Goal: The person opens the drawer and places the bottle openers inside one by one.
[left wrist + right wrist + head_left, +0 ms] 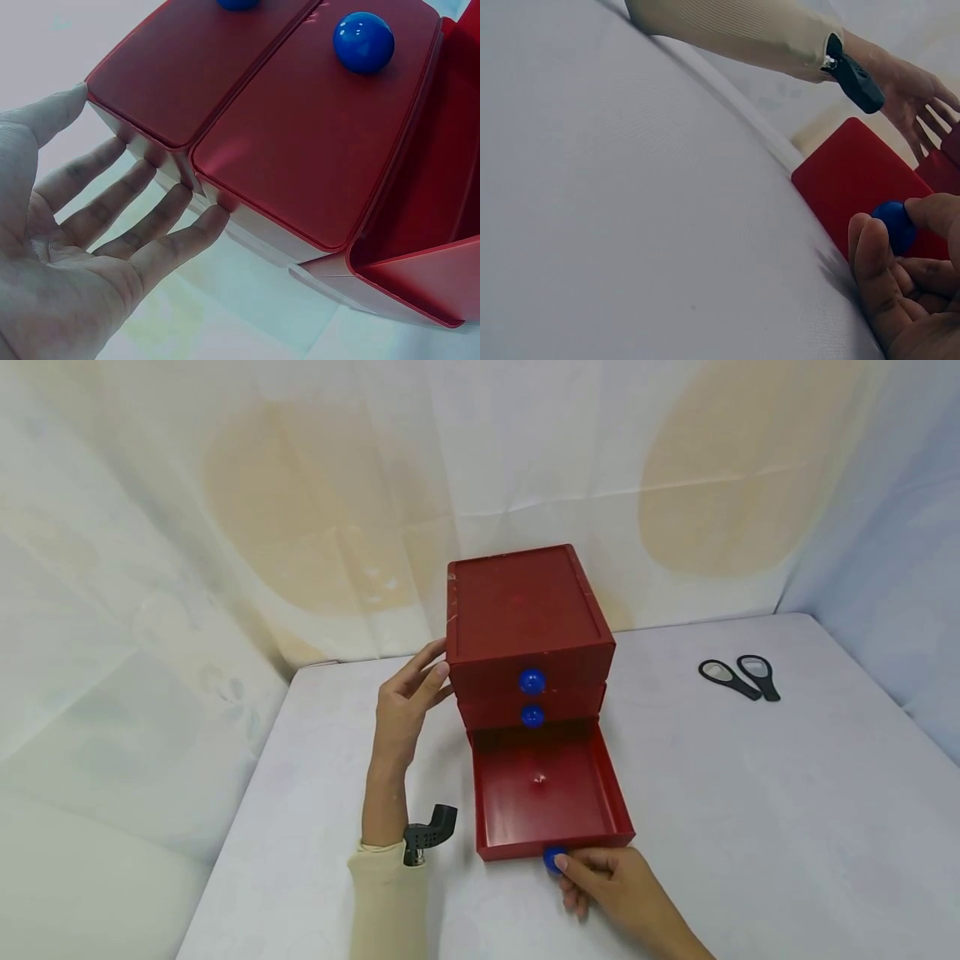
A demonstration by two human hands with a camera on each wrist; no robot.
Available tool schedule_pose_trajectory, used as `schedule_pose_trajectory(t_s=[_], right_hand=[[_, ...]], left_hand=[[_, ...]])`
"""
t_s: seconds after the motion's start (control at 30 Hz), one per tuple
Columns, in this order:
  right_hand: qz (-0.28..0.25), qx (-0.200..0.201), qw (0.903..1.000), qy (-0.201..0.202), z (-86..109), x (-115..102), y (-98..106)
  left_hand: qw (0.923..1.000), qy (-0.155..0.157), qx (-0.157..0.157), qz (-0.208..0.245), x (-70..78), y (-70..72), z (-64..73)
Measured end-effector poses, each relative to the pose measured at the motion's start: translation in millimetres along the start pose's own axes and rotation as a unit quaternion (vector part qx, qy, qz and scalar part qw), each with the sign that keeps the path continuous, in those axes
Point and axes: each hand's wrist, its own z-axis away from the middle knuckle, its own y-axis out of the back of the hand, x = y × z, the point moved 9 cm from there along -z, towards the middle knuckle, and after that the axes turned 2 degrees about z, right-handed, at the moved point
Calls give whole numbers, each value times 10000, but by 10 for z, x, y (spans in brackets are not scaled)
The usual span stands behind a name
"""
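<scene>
A red drawer unit (525,602) stands on the table, with blue round knobs on its fronts. Its bottom drawer (540,793) is pulled far out, and the inside shows bare red plastic. The two upper drawers are closed. My right hand (611,889) pinches the blue knob (895,225) of the bottom drawer between thumb and fingers. Against the unit's left side rests my left hand (405,702), fingers spread. In the left wrist view its fingertips (217,217) touch the side wall and the thumb lies at the top front corner.
Two black-handled magnifying glasses (729,678) lie at the right back of the white table (750,827). Behind the unit hangs a pale curtain (525,460) with tan shapes. A black wrist camera mount (431,831) sticks out from the left sleeve.
</scene>
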Motion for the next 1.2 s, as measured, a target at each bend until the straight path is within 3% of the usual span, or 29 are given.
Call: schedule_pose_trajectory(t_s=[0.23,0.37,0.47,0.6,0.67,0.77,0.83,0.93,1.07,1.2], right_hand=[[176,14,9997,-176,70,34,-19],[140,-203,9996,-109,87,27,3],[141,-569,9983,7,119,36,138],[138,-968,9951,134,175,91,478],[237,-793,9964,179,184,122,708],[541,367,9977,205,177,157,1133],[884,1310,9862,485,177,121,1396],[1385,2352,9560,1076,153,20,1658],[2048,2958,9175,1698,29,-95,1819],[2357,3364,8887,2040,-130,-152,1997]], left_hand=[[10000,28,13,-32,-7,7,2],[10000,44,55,-2,-14,7,8],[10000,33,-1,46,-28,-22,6],[10000,-33,-31,80,-17,-34,7],[9999,-62,-15,79,-4,-18,7],[10000,-61,-59,28,3,-10,-7],[9999,-63,-81,-24,3,9,-22],[9999,-78,-50,-93,6,67,-26],[9999,-73,53,-85,2,169,8],[9999,-43,118,-59,-5,222,34]])
